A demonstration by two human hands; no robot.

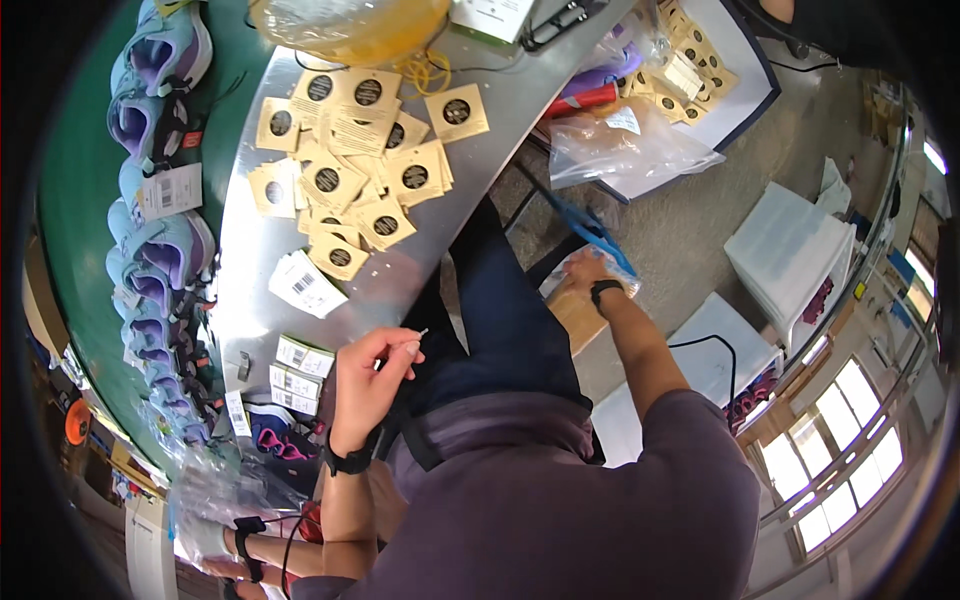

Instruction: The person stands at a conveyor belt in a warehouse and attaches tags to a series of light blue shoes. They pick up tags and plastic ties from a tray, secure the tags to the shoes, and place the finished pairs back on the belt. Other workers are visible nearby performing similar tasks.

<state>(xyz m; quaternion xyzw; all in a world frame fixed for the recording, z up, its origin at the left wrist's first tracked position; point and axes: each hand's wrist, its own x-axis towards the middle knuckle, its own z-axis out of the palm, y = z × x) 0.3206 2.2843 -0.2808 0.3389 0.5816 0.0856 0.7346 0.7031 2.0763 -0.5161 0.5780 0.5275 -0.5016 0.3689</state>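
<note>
My left hand (374, 372) is raised beside the metal table's near edge, thumb and forefinger pinched together. A tiny pale tip sticks out of the pinch, too small to name. Low on the right, my right hand (584, 272) reaches down to a brown packet (574, 318) in clear plastic; its fingers look bent and slightly apart, tips partly hidden. Close to my left hand lie a fan of white barcode labels (305, 284) and banded stacks of labels (303, 356). Beyond them spreads a loose heap of tan square tags (340, 182) with dark round prints.
Light-blue and purple shoes (160, 250) line the green surface (75, 240) at left. A yellowish plastic bag (350, 25) sits at the table's far end. Right of me stand an open box (735, 120) with more tags and pale bins (785, 240). Another person's arm (280, 548) shows lower left.
</note>
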